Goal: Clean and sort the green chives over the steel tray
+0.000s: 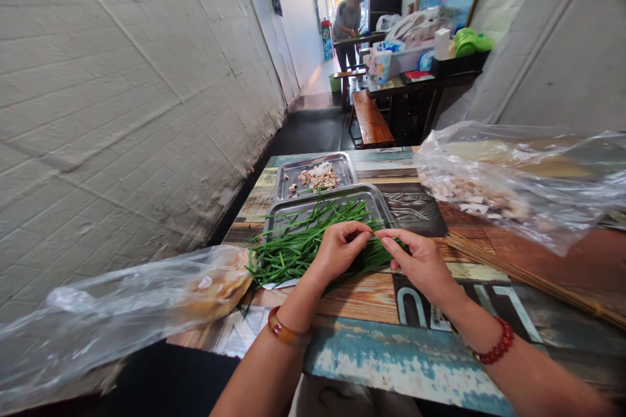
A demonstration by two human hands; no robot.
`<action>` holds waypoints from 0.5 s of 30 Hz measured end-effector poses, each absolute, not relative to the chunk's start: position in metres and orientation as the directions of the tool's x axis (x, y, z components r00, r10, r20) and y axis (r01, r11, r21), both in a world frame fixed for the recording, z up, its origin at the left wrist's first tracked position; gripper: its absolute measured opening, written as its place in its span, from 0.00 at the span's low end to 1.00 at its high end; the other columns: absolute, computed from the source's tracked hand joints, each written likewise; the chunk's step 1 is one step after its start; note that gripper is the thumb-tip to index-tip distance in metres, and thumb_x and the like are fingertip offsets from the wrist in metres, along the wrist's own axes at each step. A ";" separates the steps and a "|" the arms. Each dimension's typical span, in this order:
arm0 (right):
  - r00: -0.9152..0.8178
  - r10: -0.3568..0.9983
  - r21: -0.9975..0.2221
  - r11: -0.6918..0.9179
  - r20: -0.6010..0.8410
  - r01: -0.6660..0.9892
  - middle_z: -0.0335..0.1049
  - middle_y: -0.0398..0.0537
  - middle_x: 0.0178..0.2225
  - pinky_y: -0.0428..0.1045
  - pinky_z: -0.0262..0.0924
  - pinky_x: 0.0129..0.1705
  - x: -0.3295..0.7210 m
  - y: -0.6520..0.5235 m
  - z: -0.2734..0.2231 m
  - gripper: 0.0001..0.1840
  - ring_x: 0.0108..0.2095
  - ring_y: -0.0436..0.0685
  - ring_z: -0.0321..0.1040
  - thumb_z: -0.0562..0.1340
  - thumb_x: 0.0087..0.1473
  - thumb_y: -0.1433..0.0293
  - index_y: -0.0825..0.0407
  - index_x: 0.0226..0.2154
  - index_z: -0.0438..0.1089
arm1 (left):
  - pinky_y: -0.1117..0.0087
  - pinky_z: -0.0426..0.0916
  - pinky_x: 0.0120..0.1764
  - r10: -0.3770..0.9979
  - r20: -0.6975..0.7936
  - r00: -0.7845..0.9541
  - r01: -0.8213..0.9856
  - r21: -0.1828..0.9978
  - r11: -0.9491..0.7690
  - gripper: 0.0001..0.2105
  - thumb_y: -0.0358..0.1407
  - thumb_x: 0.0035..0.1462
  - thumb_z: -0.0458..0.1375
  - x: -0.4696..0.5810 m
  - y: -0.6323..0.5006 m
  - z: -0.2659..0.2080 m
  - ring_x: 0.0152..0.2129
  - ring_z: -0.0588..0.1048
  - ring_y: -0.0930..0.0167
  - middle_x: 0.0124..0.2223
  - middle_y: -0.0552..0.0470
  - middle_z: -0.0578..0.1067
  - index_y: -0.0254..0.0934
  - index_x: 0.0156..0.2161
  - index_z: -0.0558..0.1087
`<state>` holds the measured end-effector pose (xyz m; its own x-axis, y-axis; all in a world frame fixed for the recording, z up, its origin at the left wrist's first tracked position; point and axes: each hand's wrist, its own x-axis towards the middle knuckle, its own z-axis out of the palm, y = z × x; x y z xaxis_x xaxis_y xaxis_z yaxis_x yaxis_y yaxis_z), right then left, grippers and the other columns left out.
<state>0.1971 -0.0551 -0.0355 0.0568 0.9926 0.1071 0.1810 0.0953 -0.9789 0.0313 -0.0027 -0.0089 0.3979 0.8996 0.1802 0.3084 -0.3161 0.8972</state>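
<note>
Both my hands meet above the near end of a heap of long green chives (298,244), which lies in a shallow metal tray (376,199). Thumb and forefinger of my left hand (340,251) are pinched together. My right hand (415,260) pinches just beside it, fingertips almost touching the left ones. Something thin and brownish shows between the two pinches, too small to name. Right of my hands lies a bundle of thin bamboo sticks (528,270).
Behind, a second metal tray (282,189) holds sliced pieces (317,176), perhaps mushroom. Clear plastic bags lie left (147,287) and right (518,176) on the patterned table (362,339). Farther off are a wooden bench (372,118), a loaded table and a person (347,19) bending over.
</note>
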 end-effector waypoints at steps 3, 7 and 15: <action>0.060 0.992 -0.978 0.099 0.112 0.185 0.74 0.46 0.29 0.45 0.60 0.21 0.197 -0.056 -0.035 0.17 0.17 0.48 0.66 0.59 0.56 0.59 0.53 0.40 0.76 | 0.77 0.62 0.27 0.902 0.190 0.388 0.312 0.894 -0.323 0.08 0.32 0.53 0.57 0.031 -0.003 -0.010 0.24 0.70 0.74 0.28 0.50 0.77 0.31 0.33 0.78; 0.064 0.991 -0.978 0.106 0.119 0.180 0.75 0.46 0.30 0.45 0.61 0.21 0.197 -0.055 -0.035 0.17 0.17 0.48 0.66 0.60 0.56 0.59 0.53 0.40 0.76 | 0.76 0.64 0.28 0.899 0.212 0.383 0.327 0.879 -0.346 0.07 0.31 0.53 0.57 0.031 -0.003 -0.011 0.26 0.72 0.73 0.30 0.50 0.78 0.32 0.33 0.78; 0.062 0.990 -0.973 0.116 0.131 0.201 0.75 0.46 0.29 0.45 0.61 0.21 0.197 -0.054 -0.038 0.17 0.17 0.48 0.66 0.59 0.57 0.59 0.53 0.40 0.76 | 0.74 0.67 0.33 0.869 0.289 0.401 0.355 0.826 -0.438 0.07 0.30 0.55 0.57 0.031 -0.004 -0.010 0.28 0.75 0.72 0.31 0.49 0.79 0.33 0.33 0.78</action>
